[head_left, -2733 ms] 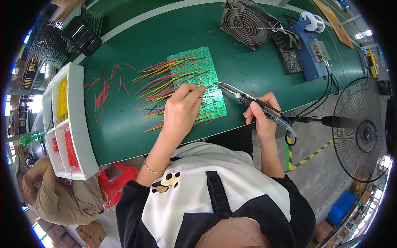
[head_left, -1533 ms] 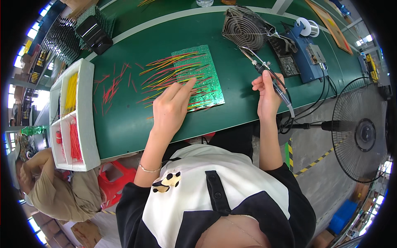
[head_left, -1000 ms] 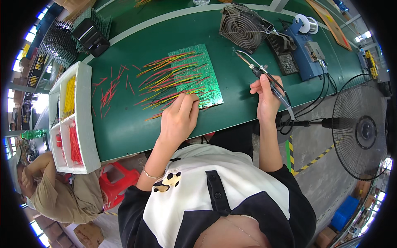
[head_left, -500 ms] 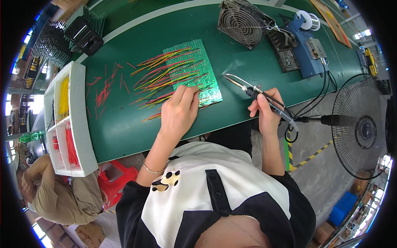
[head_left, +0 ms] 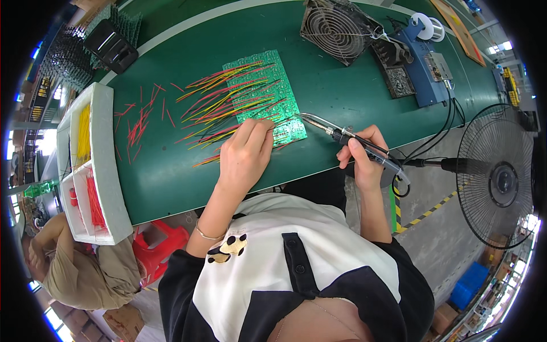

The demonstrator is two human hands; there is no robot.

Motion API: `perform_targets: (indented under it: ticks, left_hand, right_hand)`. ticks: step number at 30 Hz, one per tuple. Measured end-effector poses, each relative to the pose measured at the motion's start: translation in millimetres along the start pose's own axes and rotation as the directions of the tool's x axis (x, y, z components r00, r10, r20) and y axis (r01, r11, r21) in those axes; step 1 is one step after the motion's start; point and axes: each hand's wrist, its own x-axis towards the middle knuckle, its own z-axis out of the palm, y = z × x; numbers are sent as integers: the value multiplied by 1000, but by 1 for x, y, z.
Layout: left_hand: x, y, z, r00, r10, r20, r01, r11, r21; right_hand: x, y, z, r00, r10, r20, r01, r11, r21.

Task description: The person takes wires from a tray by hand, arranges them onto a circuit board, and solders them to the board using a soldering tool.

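My left hand (head_left: 246,149) is closed in a pinch over the lower part of a green circuit board panel (head_left: 262,60), on a thin wire mostly hidden by the fingers. Rows of red, yellow and black wires (head_left: 211,111) lie across the panel and stick out past its left side. In my right hand (head_left: 367,157) is a soldering iron (head_left: 345,135) with a thin metal tube along its shaft. The iron's tip is at the panel's right edge, a little right of my left fingertips. Whether it touches the panel is too small to tell.
Loose red wires (head_left: 137,128) lie left of the panel. A white foam box (head_left: 117,188) with yellow and red wires stands at the table's left end. At the back are a small fan (head_left: 333,34) and a blue soldering unit (head_left: 421,68). A large fan (head_left: 501,176) stands right; a person sits left.
The soldering iron in my right hand has moved left and slightly down, from beside the panel to its right edge. My left hand stays nearly in place, still pinching.
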Motion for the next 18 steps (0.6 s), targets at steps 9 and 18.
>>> perform_targets:
  ticks: [9,18]
  left_hand:
    - [0,0,1,1000,16,-13,-16,1000,23]
    - [-2,0,0,1000,-1,1,1,1000,-5]
  right_hand:
    - [0,-3,6,1000,-5,-5,4,994,-108]
    - [0,0,5,1000,-23,-6,23,994,-107]
